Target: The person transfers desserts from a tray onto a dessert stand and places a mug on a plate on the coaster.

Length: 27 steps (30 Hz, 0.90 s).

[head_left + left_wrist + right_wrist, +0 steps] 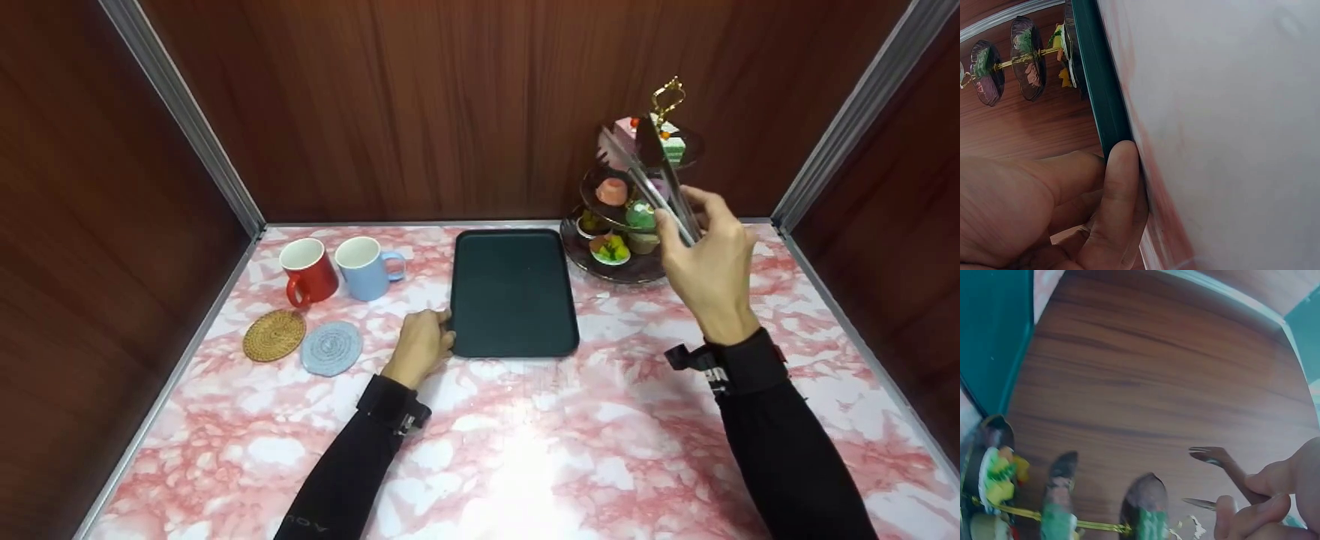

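My left hand [420,341] pinches the left rim of a dark green tray [514,300] near its front corner, with a finger against the outer wall in the left wrist view. The tray lies flat and bears nothing. My right hand [709,259] holds metal tongs [663,204] raised before a three-tier cake stand [637,271]. Their tips point up and stand apart with nothing between them, overlapping the top tier in the head view. That tier bears a pink cake slice [624,133] and a green-and-white one [674,151]. Small pastries, including a fruit tart [610,250], fill the lower tiers.
Left of the tray stand a red mug [315,277] and a light blue mug [364,274]. Before them lie a woven brown coaster [274,335] and a grey-blue coaster [331,349]. Wood-grain panels [420,112] enclose the back and both sides of the pink marbled table [300,435].
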### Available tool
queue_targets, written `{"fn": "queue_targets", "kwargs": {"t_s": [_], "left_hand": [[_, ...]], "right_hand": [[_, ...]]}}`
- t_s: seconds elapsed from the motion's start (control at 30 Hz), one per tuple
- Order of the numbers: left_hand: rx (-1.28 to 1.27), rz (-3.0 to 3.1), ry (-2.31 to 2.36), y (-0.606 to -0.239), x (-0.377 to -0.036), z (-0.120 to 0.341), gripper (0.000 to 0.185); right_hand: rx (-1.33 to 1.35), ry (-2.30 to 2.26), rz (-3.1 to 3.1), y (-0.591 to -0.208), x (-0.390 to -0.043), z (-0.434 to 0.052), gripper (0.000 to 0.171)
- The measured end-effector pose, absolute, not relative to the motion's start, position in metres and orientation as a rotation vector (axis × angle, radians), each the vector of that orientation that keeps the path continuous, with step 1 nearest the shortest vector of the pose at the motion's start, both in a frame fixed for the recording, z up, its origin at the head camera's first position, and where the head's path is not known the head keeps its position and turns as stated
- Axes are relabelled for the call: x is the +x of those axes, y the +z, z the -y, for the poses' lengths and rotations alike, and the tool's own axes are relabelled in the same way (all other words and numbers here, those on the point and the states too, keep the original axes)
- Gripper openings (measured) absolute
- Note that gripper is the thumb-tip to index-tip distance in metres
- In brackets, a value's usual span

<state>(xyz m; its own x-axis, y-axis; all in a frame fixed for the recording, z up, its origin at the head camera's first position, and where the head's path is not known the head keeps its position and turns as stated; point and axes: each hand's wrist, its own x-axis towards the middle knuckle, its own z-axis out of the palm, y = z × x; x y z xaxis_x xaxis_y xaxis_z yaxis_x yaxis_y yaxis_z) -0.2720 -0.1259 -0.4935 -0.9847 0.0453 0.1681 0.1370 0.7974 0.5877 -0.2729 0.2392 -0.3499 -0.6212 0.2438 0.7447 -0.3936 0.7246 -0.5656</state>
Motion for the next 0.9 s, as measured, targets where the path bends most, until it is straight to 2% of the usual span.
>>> {"fn": "queue_targets", "kwargs": {"t_s": [0.37,0.9], "left_hand": [[-0.116,2.834,-0.956,-0.493,-0.271,0.126,0.038],[-0.134,2.828,-0.974,-0.494,-0.272,0.127,0.039]], "right_hand": [[0.306,0.919,2.111,-0.390,-0.283,-0.214,0.043],[0.297,0.866,2.489,-0.441,-0.311,-0.185,0.045]]}}
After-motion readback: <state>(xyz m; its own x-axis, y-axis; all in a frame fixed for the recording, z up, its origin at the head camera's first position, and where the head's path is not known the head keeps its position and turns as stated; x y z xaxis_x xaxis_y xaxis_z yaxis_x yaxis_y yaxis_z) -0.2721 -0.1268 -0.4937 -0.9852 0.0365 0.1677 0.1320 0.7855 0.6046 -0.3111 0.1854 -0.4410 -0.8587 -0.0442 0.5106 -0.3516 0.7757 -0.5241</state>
